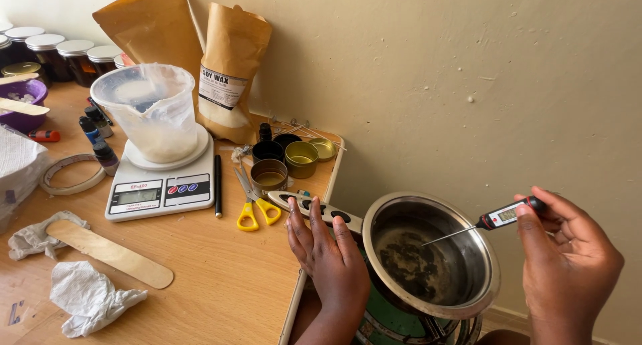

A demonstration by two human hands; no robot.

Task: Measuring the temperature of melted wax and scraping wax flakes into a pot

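Observation:
My right hand [568, 265] holds a probe thermometer [505, 215] by its black and red head. Its thin metal probe slants down into a steel saucepan [483, 288] that holds a shallow dark liquid. The pan sits on a green stove beside the table's right edge. My left hand [328, 255] rests with fingers together against the pan's long metal handle [314, 208], touching it from below.
On the wooden table [221, 278] stand a white kitchen scale [164, 184] with a plastic jug of white flakes [150, 107], yellow-handled scissors [254, 204], several small round tins [287, 159], two brown paper bags [231, 71], small bottles, a tape roll, wooden stirrers [110, 253] and crumpled tissues.

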